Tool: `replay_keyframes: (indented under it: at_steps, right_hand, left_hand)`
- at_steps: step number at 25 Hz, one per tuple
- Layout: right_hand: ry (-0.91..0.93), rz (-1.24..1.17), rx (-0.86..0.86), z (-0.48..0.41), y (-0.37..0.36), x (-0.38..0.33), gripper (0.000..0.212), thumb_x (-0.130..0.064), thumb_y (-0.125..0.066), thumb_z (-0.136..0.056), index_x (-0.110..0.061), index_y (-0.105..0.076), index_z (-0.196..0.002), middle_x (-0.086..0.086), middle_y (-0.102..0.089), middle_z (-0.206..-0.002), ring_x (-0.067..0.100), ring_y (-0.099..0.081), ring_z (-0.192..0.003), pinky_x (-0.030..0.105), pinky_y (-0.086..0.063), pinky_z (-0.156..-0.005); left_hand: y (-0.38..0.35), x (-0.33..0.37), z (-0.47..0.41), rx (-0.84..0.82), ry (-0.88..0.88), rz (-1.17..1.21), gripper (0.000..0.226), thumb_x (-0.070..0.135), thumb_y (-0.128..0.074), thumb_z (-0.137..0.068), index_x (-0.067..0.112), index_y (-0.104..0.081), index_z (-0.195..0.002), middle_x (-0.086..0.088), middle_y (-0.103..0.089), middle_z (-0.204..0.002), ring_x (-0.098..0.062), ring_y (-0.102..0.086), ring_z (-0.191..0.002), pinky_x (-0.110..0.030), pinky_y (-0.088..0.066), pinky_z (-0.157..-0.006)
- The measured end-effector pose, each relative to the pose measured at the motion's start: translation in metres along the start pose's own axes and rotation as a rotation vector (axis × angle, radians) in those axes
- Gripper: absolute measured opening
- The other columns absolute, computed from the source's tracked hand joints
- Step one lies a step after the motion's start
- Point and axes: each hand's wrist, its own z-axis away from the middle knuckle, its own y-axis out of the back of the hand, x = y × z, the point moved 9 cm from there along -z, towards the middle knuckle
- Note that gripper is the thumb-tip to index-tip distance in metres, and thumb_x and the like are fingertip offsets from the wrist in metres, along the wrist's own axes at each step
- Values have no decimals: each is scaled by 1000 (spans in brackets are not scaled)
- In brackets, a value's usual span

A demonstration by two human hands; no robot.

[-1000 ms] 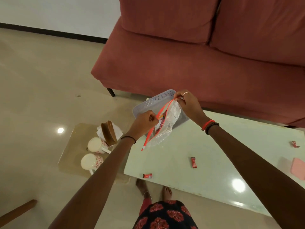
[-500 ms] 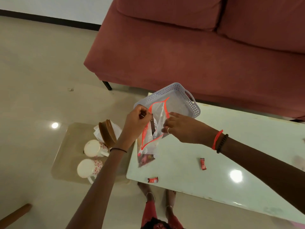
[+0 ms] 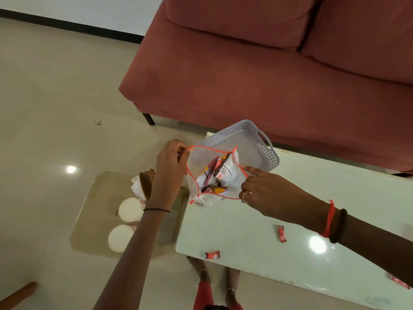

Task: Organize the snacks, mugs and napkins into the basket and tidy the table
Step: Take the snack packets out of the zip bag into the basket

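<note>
The bag now gapes wide, its red-edged mouth pulled into a broad loop, where half a second ago it hung as a narrow slit between the hands. The left hand pinches the mouth's left edge, fingers closed on the rim. The right hand has shifted from the middle of the bag to its right edge and grips the rim there, forefinger stretched out along it. Between the hands, inside the bag, snack packets stand on end (brown, white and red wrappers; the print is too small to read). The bag's bottom touches the tabletop just below the hands.

Behind the bag, just beyond the right hand, sits the basket, partly hidden by the bag. Below the right wrist lie two small red sweets on the tabletop, well apart; a third shows near the frame's right edge. Under the left forearm, on a low side table, stand two mugs, with napkins in a brown holder just beyond them; the forearm covers part of these. A red sofa stands beyond both hands.
</note>
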Motion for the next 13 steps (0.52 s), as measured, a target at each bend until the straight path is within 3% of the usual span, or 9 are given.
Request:
replay_keyframes:
  at_steps: [2,3,4,6,7,9,13]
  right_hand:
    - [-108,-122,-95,-7,-2,10,22,-36,-84,-61,-22,-73,-74,-4,-67,-61,15,-66,-53,32,-58,-60]
    - [-168,-160,-127,-14,-1,18,21,-29,-83,-66,-21,-71,-81,-2,-68,-68,17,-67,-58,28,-54,-50]
    - [-226,-191,-183,-24,-4,26,22,-17,-77,-73,-18,-69,-94,2,-69,-83,20,-68,-72,29,-52,-52]
    - [-334,-214,-292,-50,-24,40,31,1,-53,-87,-7,-58,-117,11,-60,-117,27,-61,-104,35,-51,-74]
    - [-352,-218,-344,-63,-41,42,33,4,-46,-90,-3,-55,-120,15,-54,-125,29,-57,-110,36,-49,-80]
    - [-312,-151,-435,-88,-77,36,31,6,-39,-91,2,-55,-118,20,-51,-127,33,-54,-113,41,-49,-85]
    - [-317,-41,-575,-105,-133,40,30,-12,-44,-95,-6,-57,-121,14,-53,-131,32,-47,-122,44,-42,-97]
  left_hand:
    - [-19,15,3,-94,-78,8,16,16,-55,-91,1,-58,-87,-5,-54,-76,-11,-50,-57,-7,-40,-60]
    - [-29,23,4,-146,-118,0,16,17,-55,-91,1,-58,-87,-3,-54,-77,-8,-49,-56,-6,-39,-58]
    - [-38,29,5,-181,-153,-13,16,17,-55,-91,2,-58,-88,-2,-54,-78,-6,-48,-57,-5,-38,-57]
    - [-46,37,3,-200,-197,-15,16,18,-56,-91,2,-58,-89,-1,-54,-81,-4,-47,-61,-4,-39,-58]
    - [-46,38,1,-200,-205,-7,16,18,-56,-91,2,-58,-89,-1,-54,-81,-3,-47,-62,-2,-40,-60]
    - [-44,40,-3,-201,-218,-27,16,20,-56,-91,4,-57,-88,1,-54,-82,-7,-48,-64,-4,-39,-59]
    - [-39,39,-8,-188,-221,-130,21,28,-53,-92,7,-57,-90,1,-57,-84,-8,-50,-69,-4,-33,-55]
